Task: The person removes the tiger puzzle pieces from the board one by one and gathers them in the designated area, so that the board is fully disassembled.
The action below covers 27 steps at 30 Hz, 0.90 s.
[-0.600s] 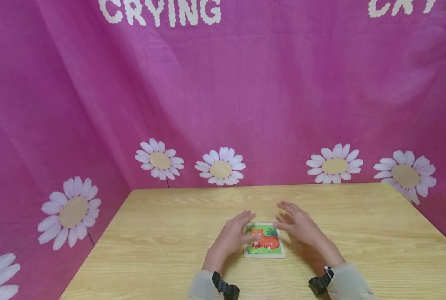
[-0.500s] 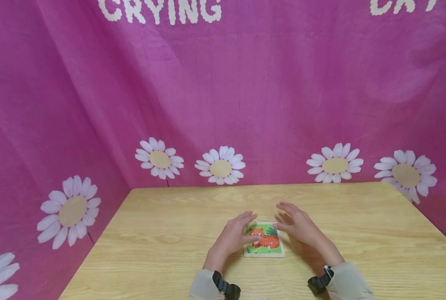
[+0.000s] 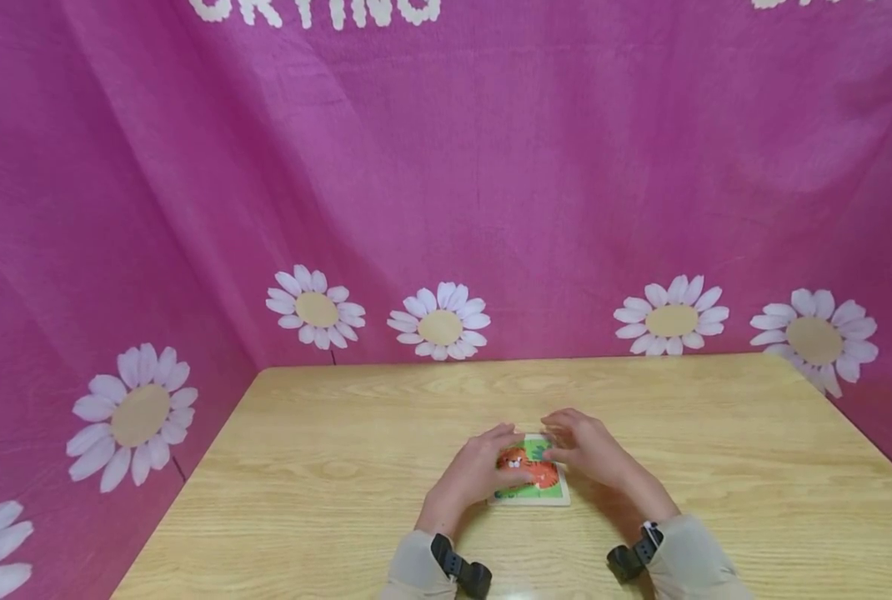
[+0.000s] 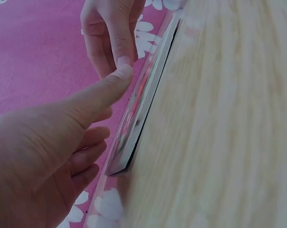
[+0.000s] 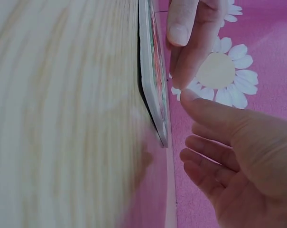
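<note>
A flat square picture puzzle (image 3: 532, 493) lies on the table, showing an orange tiger on green within a pale frame. My left hand (image 3: 472, 471) hovers over its left side, thumb stretched across the tiger and fingers loosely bent. Above the far right corner is my right hand (image 3: 596, 454), its fingers relaxed. In the left wrist view, a gap shows between the left hand (image 4: 53, 147) and the puzzle's pale edge (image 4: 148, 114). The right wrist view likewise shows the right hand (image 5: 247, 152) apart from the puzzle (image 5: 150, 76). Neither hand holds anything; some fingertips are hidden.
The light wood-grain table (image 3: 326, 467) extends around the puzzle on all sides. A pink cloth (image 3: 476, 183) with printed daisies and white letters hangs behind the table and along its left side. Each wrist wears a black strapped camera (image 3: 461, 567).
Both hands have drawn closer together over the puzzle, the left moving right and the right slightly left. The head view has tilted down a little. The puzzle stays in place on the table.
</note>
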Motion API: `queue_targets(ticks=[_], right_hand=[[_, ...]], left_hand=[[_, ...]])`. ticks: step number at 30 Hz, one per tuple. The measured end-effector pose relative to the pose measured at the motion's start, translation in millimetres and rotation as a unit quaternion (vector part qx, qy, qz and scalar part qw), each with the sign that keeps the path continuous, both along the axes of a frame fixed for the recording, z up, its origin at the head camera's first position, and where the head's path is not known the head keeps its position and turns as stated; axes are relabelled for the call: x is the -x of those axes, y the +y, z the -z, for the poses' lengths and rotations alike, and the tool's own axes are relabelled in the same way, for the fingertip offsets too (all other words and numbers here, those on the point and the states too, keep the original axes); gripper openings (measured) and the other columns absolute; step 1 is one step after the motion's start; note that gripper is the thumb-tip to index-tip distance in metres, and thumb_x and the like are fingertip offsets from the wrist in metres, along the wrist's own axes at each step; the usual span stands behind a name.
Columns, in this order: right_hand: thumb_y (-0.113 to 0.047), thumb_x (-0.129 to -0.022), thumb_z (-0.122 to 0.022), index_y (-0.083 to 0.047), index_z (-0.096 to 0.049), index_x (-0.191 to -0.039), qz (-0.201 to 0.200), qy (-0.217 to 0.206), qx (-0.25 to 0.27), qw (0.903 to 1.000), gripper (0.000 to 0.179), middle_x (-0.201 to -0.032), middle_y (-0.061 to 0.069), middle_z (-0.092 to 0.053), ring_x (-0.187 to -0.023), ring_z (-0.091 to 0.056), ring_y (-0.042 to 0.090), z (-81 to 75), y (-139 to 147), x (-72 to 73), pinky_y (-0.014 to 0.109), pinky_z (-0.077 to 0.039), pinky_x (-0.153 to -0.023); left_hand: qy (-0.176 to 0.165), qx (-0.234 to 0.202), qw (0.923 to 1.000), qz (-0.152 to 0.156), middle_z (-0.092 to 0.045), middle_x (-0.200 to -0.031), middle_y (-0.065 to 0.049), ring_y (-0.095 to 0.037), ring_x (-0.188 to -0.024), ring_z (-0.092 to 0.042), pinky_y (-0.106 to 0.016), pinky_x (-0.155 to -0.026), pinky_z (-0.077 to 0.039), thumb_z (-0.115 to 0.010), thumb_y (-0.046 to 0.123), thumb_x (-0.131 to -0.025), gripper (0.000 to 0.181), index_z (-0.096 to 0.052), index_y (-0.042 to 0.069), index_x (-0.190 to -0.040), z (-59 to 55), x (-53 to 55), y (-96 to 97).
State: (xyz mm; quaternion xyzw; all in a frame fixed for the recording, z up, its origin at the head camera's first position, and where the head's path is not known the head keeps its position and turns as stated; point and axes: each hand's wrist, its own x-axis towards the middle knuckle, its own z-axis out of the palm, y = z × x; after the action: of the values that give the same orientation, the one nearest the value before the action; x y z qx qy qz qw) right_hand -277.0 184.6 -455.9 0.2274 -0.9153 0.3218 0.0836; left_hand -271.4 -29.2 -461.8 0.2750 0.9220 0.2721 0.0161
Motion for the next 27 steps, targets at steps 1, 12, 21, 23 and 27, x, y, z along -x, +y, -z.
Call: queue_targets(ticks=[1,12,21,23,27], right_hand=[[-0.014,-0.082,-0.078,0.007,-0.064,-0.118,0.001,-0.006,-0.003,1.0,0.044,-0.114,0.019,-0.066,-0.105,-0.063,0.034,0.1,-0.6,0.4,0.05,-0.053,-0.094],[-0.012,-0.082,-0.077,0.001,-0.069,-0.105,-0.006,-0.028,-0.023,0.9993,0.028,-0.088,0.004,-0.061,-0.077,-0.048,0.01,0.9,-4.2,4.6,0.02,-0.042,-0.064],[-0.009,-0.083,-0.076,0.001,-0.069,-0.098,-0.022,-0.04,-0.034,0.9984,0.019,-0.087,0.004,-0.056,-0.077,-0.049,0.011,1.2,-2.9,6.5,0.019,-0.042,-0.064],[-0.009,-0.083,-0.076,0.0,-0.068,-0.096,-0.026,-0.038,-0.036,0.9983,0.018,-0.086,0.004,-0.055,-0.078,-0.049,0.011,0.9,-3.4,7.7,0.02,-0.043,-0.065],[-0.007,-0.082,-0.076,0.0,-0.065,-0.093,-0.039,-0.03,-0.043,0.9979,0.017,-0.085,0.004,-0.054,-0.078,-0.048,0.01,-0.4,-5.0,9.1,0.021,-0.043,-0.066]], left_hand=[[0.0,0.004,1.0,-0.001,-0.047,-0.152,-0.007,-0.027,-0.141,-0.044,-0.045,-0.114,-0.041,-0.073,0.045,-0.084,0.064,-0.057,0.016,-0.138,0.2,0.2,0.4],[-0.004,0.037,0.9992,-0.014,-0.049,-0.15,-0.003,-0.025,-0.14,-0.045,-0.042,-0.113,-0.042,-0.073,0.045,-0.085,0.062,-0.057,0.018,-0.138,3.7,-0.3,4.1],[-0.006,0.049,0.9986,-0.02,-0.048,-0.151,-0.002,-0.025,-0.141,-0.044,-0.042,-0.113,-0.042,-0.072,0.046,-0.085,0.06,-0.059,0.019,-0.137,4.1,-2.0,5.1],[-0.007,0.047,0.9986,-0.02,-0.048,-0.151,-0.002,-0.024,-0.141,-0.044,-0.042,-0.113,-0.042,-0.072,0.046,-0.085,0.06,-0.058,0.019,-0.137,4.1,-2.2,5.0],[-0.008,0.043,0.9988,-0.02,-0.048,-0.151,-0.003,-0.024,-0.142,-0.043,-0.042,-0.113,-0.042,-0.073,0.046,-0.085,0.061,-0.059,0.018,-0.137,4.7,-2.0,4.7]])
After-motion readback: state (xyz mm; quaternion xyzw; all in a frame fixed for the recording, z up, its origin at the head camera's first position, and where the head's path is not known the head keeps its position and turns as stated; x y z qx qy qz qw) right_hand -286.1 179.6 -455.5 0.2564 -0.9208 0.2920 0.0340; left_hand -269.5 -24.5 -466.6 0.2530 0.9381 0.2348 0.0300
